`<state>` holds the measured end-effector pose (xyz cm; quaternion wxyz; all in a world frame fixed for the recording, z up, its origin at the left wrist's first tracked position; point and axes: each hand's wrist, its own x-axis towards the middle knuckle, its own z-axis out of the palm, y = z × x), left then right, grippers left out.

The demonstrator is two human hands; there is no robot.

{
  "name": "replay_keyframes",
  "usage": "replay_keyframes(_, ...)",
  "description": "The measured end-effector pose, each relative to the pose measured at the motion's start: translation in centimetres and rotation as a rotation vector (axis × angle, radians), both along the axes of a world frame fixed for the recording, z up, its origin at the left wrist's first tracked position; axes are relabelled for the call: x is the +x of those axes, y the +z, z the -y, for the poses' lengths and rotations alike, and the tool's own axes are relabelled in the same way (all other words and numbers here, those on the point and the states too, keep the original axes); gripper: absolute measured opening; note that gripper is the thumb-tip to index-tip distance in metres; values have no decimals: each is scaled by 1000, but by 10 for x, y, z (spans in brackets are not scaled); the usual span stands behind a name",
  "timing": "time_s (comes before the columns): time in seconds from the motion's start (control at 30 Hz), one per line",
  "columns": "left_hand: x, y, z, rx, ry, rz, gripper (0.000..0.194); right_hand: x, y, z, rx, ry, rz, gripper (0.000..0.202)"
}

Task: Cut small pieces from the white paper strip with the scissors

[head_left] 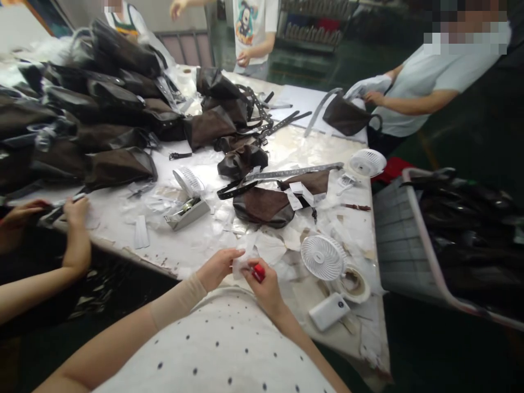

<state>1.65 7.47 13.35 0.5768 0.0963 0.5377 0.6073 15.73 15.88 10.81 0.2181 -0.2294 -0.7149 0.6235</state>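
Observation:
My left hand (219,267), a beige sleeve at its wrist, pinches a small translucent white sheet (240,266) in front of my body. Fingers of my right hand (266,286) curl around a small red object (258,272), its kind unclear, and touch the same sheet. Just beyond both hands lies a dark brown bag (264,207) with a black strap and a studded grey strap. White paper tags (301,195) rest on it. Thin white wrapping (266,248) covers the table between the bag and my hands.
Dark bags (118,166) are heaped at the left. White fans (323,256), a tape dispenser (188,213), a tape roll (355,284) and a white phone (329,312) stand or lie around. A filled grey bin (393,234) adjoins the right edge. Co-workers' hands (77,210) work nearby.

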Motion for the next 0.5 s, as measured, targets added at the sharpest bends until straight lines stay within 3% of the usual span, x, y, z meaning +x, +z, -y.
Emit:
replay_keyframes(0.13, 3, -1, -3, -27, 87, 228, 22, 4, -4, 5, 163, 122, 43, 14)
replay_keyframes(0.5, -6, 10, -8, 160, 329, 185, 23, 1, -4, 8, 225, 163, 55, 21)
